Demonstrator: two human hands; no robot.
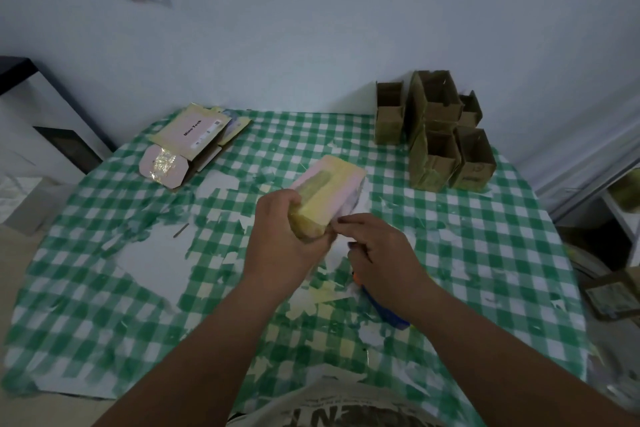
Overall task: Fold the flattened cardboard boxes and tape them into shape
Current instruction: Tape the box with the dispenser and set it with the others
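A small folded box [327, 192], pink and yellow with shiny tape already across its top, is held just above the middle of the table [485, 288], tilted with its far end raised. My left hand [282, 236] grips the near end of the box, thumb on top and fingers curled under it. My right hand [375, 250] sits just to the right of that end, with thumb and forefinger pinched together at the box's near corner, seemingly on a tape end, though the tape itself is too faint to make out. Below that hand, a blue tool with an orange tip [382, 305], likely a tape dispenser, lies partly hidden by my wrist; I cannot tell whether the lower fingers hold it. I judge the step in hand to be taping the near end of this box closed. The next move likely calls for pulling the strip taut, pressing it flat over the edge, and keeping the left grip steady so the flaps do not spring open. At the far left of the table lies a pile of flattened boxes [194, 146] waiting to be folded. At the far right stands a stack of brown cardboard boxes [440, 132] against the wall. The green checked tablecloth [104, 184] is worn, with white patches.
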